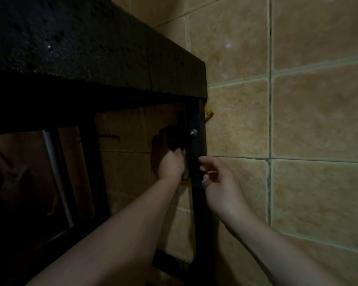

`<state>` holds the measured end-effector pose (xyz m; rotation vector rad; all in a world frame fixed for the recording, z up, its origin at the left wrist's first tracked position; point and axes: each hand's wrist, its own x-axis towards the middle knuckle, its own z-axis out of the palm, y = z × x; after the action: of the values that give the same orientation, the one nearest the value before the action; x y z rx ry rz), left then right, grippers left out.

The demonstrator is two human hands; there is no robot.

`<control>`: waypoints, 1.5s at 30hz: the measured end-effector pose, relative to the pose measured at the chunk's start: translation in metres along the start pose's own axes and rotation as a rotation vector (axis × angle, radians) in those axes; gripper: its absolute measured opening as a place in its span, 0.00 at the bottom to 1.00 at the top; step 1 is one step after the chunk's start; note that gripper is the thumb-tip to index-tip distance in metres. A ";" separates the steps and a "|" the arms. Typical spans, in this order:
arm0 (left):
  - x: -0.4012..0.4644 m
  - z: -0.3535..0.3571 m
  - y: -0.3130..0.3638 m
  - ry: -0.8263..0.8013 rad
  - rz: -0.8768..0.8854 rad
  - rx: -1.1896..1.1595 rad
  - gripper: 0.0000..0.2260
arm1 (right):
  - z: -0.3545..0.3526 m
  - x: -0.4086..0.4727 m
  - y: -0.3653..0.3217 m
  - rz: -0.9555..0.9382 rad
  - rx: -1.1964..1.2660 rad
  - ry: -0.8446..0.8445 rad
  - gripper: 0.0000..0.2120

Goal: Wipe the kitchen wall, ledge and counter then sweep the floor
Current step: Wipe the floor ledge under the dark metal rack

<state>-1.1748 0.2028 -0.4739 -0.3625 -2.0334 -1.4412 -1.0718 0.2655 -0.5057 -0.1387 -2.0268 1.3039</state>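
The scene is dim. A thick black counter slab [95,44] juts out from a beige tiled wall [318,116]. Below the slab, my left hand [171,165] reaches in behind a black metal frame post [198,141] and is closed on a dark cloth [175,139] pressed against the tiles there. A pale bit of the cloth shows under the wrist. My right hand [219,182] hovers just right of the post, fingers loosely curled and apart, holding nothing.
A bolt [193,132] sticks out of the frame post. A brownish smear [208,115] marks the wall just under the slab's corner. A pale pipe [56,172] runs down in the dark space below the counter at left.
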 end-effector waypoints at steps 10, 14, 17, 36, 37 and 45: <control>-0.017 -0.015 -0.013 -0.162 0.016 0.036 0.16 | -0.002 -0.006 -0.001 0.039 0.005 0.010 0.22; 0.002 -0.026 0.017 -0.113 -0.183 -0.059 0.22 | -0.003 -0.005 -0.018 -0.022 -0.002 0.003 0.24; 0.007 -0.027 0.031 -0.250 -0.065 0.025 0.20 | -0.003 -0.004 -0.023 -0.030 -0.007 -0.008 0.23; -0.073 0.009 -0.105 -0.264 0.198 0.216 0.21 | 0.015 -0.033 0.036 0.032 -0.050 -0.083 0.21; -0.075 0.008 -0.109 -0.298 0.188 0.222 0.21 | 0.016 -0.034 0.038 0.041 -0.056 -0.083 0.20; -0.040 0.002 -0.079 -0.136 0.090 0.073 0.13 | 0.019 -0.033 0.031 0.051 -0.037 -0.091 0.21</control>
<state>-1.1870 0.1802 -0.5585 -0.5272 -2.1422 -1.3152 -1.0680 0.2518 -0.5529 -0.1514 -2.1381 1.3260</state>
